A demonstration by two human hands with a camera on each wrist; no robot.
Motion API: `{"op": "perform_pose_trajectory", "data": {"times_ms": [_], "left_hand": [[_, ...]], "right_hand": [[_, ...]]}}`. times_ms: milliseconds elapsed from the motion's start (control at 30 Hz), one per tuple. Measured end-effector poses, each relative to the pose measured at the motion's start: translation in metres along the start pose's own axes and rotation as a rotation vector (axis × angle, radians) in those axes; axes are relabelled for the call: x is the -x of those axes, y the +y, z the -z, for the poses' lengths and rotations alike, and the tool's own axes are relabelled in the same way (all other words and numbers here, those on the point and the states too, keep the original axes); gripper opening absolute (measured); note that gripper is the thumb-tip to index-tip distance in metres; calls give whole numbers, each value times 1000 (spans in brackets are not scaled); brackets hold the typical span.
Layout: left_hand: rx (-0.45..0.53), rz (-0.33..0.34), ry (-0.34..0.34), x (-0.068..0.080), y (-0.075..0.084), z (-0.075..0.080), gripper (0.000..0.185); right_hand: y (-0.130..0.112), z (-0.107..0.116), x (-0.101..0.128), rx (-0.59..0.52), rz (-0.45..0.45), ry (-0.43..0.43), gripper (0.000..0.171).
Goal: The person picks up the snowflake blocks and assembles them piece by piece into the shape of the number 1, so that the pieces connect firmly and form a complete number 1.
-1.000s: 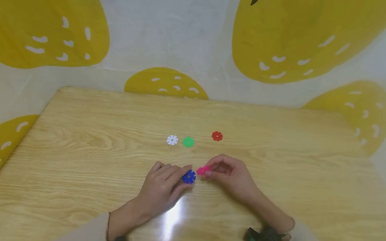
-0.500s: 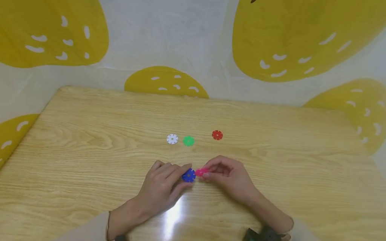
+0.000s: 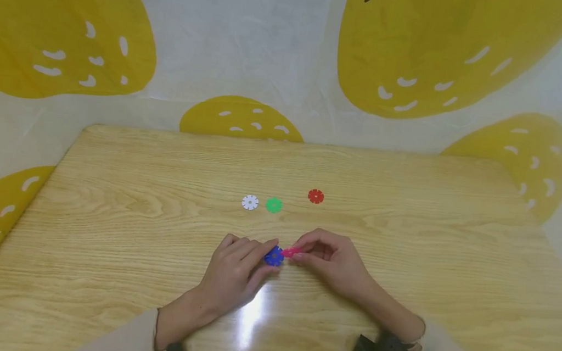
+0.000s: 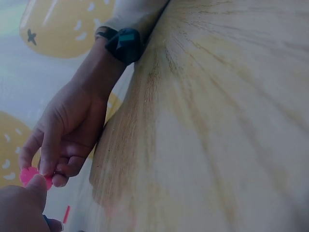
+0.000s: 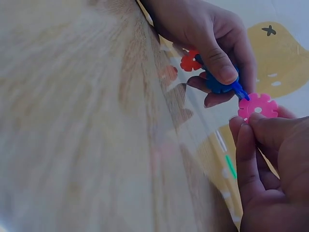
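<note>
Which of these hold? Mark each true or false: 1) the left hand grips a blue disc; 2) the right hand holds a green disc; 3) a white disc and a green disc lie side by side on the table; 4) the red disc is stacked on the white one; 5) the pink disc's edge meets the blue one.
1) True: the left hand pinches the blue disc.
2) False: the right hand pinches a pink disc; the green disc lies untouched on the table.
3) True: the white disc lies just left of the green one.
4) False: the red disc lies alone, apart to the right.
5) True: in the right wrist view their edges touch.
</note>
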State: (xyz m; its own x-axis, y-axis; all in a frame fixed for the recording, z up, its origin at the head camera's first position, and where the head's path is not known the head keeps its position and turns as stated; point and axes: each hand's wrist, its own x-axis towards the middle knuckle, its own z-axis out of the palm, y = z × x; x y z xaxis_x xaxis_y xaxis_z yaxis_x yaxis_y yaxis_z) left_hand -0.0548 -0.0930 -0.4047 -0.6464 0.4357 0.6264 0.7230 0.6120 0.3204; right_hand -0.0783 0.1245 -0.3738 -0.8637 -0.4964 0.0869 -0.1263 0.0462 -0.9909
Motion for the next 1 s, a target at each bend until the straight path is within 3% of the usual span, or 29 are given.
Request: {"op": "perform_pose_trajectory", "data": {"times_ms": [267, 500, 700, 867, 1000], "left_hand": [[4, -6, -7, 0, 0, 0, 42], [-4, -23, -26, 2, -1, 0, 40], [-29, -72, 10, 1, -1, -1, 41], [-51, -116, 63, 1, 0, -1, 41], [-51, -115, 60, -1, 1, -1, 40]], "right_hand": [[0, -1, 0, -17, 65, -13, 13], [2, -4, -1, -7, 243, -23, 15], [5, -6, -4, 24, 363, -29, 25], [4, -6, -4, 49, 384, -29, 25], [4, -6, -4, 25, 379, -34, 21]]}}
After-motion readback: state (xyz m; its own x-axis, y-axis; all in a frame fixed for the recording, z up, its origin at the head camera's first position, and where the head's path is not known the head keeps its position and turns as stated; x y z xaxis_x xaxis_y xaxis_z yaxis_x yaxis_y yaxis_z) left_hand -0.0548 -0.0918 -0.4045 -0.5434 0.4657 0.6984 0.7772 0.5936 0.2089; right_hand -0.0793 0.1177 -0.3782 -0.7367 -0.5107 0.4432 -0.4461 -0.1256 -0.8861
